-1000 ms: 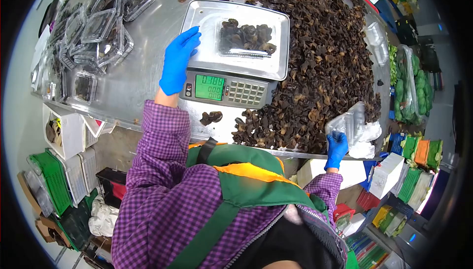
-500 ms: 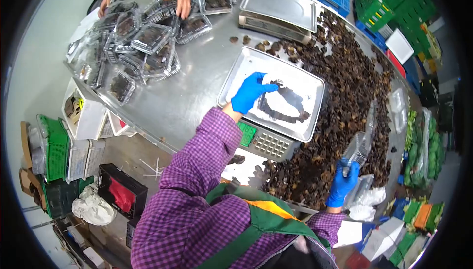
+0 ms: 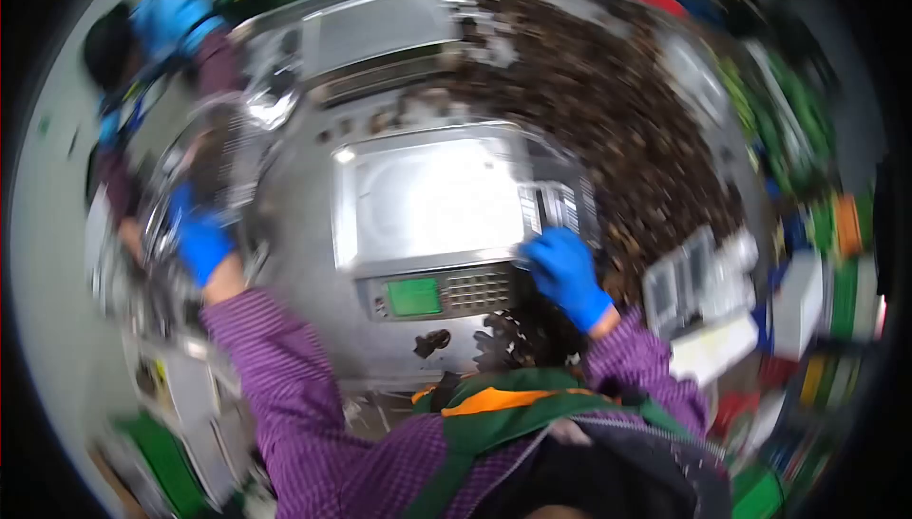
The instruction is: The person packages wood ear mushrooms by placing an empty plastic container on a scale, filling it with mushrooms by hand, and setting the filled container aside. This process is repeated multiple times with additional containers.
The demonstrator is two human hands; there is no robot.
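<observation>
My left hand (image 3: 199, 239), in a blue glove, is stretched to the left at the heap of clear plastic packs (image 3: 252, 153) with dark contents. Blur hides whether its fingers grip one. At the right end of the shiny scale tray (image 3: 427, 191), my right hand (image 3: 567, 277), also gloved in blue, is closed on a clear plastic container (image 3: 551, 206). The scale's green display and keypad (image 3: 414, 297) face me below the tray. Dark brown, mushroom-like pieces (image 3: 617, 101) are spread beyond my right hand.
A second scale (image 3: 380, 35) stands at the back of the metal table. Another person's sleeve (image 3: 218, 61) reaches in at the upper left. Stacked clear containers (image 3: 679, 282) lie at the right edge. A few dark pieces (image 3: 432, 343) sit near the front.
My left hand has gone from over the scale tray to the packs on the left. My right hand has brought the clear container from the dark pile to the tray. The view has turned.
</observation>
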